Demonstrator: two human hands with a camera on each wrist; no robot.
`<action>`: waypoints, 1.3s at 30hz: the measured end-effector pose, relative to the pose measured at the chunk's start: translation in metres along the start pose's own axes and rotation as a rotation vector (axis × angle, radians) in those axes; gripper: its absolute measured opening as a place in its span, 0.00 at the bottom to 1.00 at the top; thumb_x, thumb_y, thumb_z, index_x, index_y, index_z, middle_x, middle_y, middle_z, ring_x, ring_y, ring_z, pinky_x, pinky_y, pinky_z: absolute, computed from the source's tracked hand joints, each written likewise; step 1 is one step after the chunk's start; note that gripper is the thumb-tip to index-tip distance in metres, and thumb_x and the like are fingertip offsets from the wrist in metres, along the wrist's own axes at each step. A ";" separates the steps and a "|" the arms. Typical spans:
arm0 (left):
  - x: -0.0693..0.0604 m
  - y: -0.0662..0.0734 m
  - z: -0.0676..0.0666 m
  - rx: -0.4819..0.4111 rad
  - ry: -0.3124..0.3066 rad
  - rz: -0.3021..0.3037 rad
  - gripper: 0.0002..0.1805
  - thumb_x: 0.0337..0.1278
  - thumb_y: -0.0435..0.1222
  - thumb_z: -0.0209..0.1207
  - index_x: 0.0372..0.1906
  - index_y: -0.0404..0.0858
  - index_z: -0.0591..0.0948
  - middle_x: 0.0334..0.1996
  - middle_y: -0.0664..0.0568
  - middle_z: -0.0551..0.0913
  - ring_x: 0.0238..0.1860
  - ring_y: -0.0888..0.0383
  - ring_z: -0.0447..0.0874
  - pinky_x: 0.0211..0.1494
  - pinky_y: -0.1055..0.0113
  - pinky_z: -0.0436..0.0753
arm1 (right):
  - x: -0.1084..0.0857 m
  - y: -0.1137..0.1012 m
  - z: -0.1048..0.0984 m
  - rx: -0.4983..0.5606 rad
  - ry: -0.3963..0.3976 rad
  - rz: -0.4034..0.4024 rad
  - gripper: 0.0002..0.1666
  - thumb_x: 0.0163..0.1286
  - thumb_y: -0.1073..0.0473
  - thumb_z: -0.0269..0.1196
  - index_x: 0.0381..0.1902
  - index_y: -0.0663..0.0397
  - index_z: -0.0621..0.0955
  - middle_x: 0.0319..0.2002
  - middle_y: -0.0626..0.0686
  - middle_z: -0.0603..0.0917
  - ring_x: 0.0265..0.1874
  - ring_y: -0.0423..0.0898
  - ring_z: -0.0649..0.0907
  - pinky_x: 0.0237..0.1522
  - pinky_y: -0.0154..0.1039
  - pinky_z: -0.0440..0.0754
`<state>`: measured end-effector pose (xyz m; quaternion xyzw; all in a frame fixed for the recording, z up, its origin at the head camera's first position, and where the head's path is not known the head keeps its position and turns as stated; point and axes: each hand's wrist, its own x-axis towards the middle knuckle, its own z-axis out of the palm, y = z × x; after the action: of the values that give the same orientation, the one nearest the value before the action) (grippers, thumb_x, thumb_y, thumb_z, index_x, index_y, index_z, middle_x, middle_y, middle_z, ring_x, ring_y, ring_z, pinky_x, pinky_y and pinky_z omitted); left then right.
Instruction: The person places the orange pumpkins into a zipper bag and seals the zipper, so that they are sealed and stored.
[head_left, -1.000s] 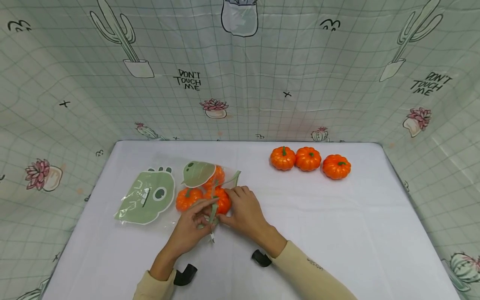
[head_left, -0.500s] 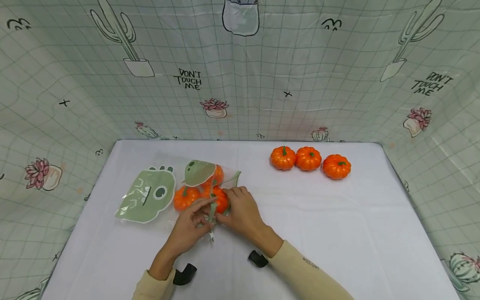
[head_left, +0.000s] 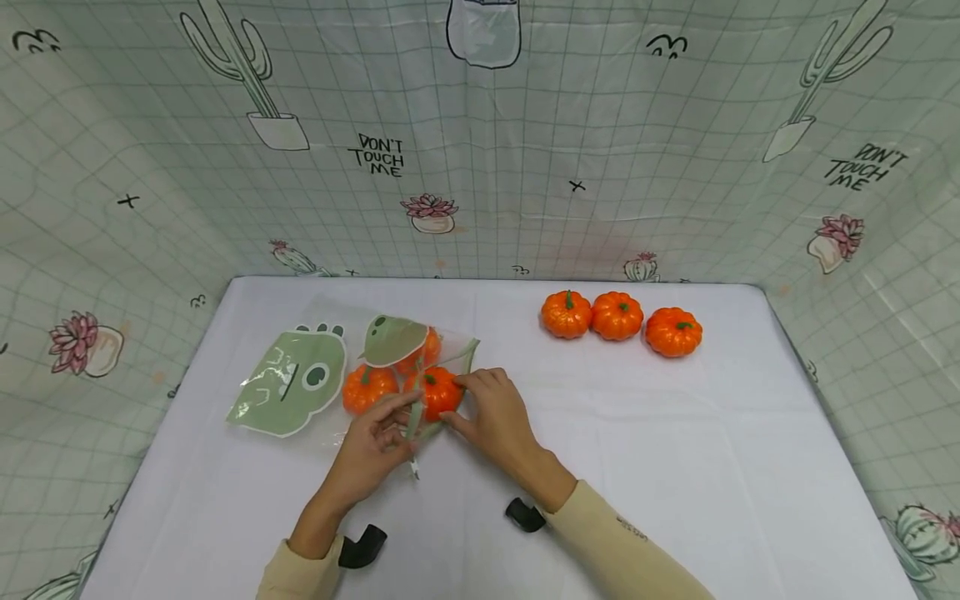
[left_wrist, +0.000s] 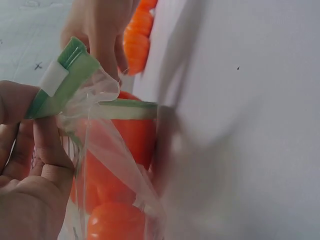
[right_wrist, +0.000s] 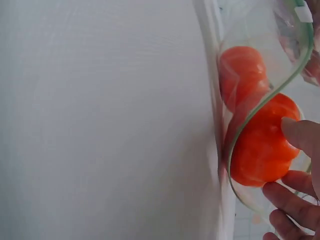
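Note:
My left hand (head_left: 366, 457) pinches the green zip rim of a clear zip bag (head_left: 471, 357) between thumb and finger. A white slider (left_wrist: 53, 78) on that rim lies by its fingertips in the left wrist view. At the bag's mouth, my right hand (head_left: 504, 421) holds a small orange toy pumpkin (head_left: 441, 395), thumb on its side and fingers under it. The rim curves around this pumpkin in the right wrist view. Two more orange pumpkins, one at the left (head_left: 369, 388) and one behind (head_left: 422, 352), show through the plastic, beside green printed cartoon shapes.
Three orange pumpkins (head_left: 618, 317) sit in a row at the back right of the white-covered table (head_left: 637, 442). A large green dinosaur face (head_left: 294, 382) is printed at the left of the bag. A patterned cloth (head_left: 495, 183) hangs around the table's back and sides.
My left hand has shifted slightly left with the zip rim, so the bag's mouth gapes wider. The pumpkin in my right hand shows more fully between the hands.

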<state>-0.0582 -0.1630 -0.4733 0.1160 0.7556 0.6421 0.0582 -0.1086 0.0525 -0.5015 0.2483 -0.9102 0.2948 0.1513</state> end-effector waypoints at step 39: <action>-0.004 0.000 -0.004 -0.032 -0.038 0.001 0.34 0.54 0.14 0.62 0.70 0.23 0.74 0.48 0.33 0.79 0.45 0.62 0.77 0.44 0.79 0.80 | -0.008 0.052 -0.044 0.009 0.056 0.162 0.30 0.61 0.59 0.80 0.59 0.61 0.84 0.51 0.59 0.86 0.51 0.59 0.80 0.57 0.52 0.80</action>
<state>-0.0552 -0.1674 -0.4727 0.1277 0.7438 0.6520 0.0740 -0.1244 0.1190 -0.4944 0.1662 -0.9214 0.3169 0.1515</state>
